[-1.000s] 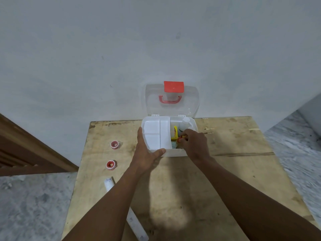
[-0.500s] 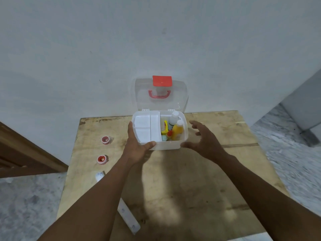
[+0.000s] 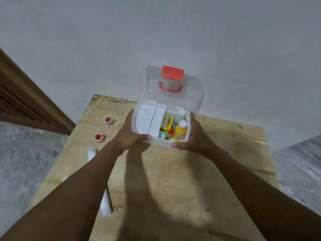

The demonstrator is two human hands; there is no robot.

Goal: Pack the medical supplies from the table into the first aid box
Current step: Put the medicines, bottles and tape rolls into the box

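**Hands on both ends of the open first aid box**

Hands frame the white first aid box [image 3: 166,143], which sits on the wooden table [image 3: 217,162] near its far edge, close to the wall [image 3: 156,32]. The left hand [image 3: 129,136] wraps the box's left end: fingers run up the outer side wall and the thumb lies along the near rim, a closed hold on the box. The right hand [image 3: 196,138] cups the right end in a wide span, fingers extended up beside the right wall and the thumb pressed to the near right corner; whether the fingers touch the wall cannot be told.

The clear lid [image 3: 191,94] stands upright behind the box, with a red latch [image 3: 172,74] at its top and a red handle [image 3: 170,87] below it. A white insert tray [image 3: 149,119] covers the left half of the interior. The right half holds a yellow bottle [image 3: 179,133] with a white cap, a white bottle [image 3: 179,116] behind it, a yellow packet [image 3: 167,124], a small red cap [image 3: 170,131] and a pale green item [image 3: 162,134].

On the table, well to the left of the box, lie two small red-rimmed rolls [image 3: 99,137], one beyond the other, and a long white packet [image 3: 105,204] partly hidden under the left forearm.
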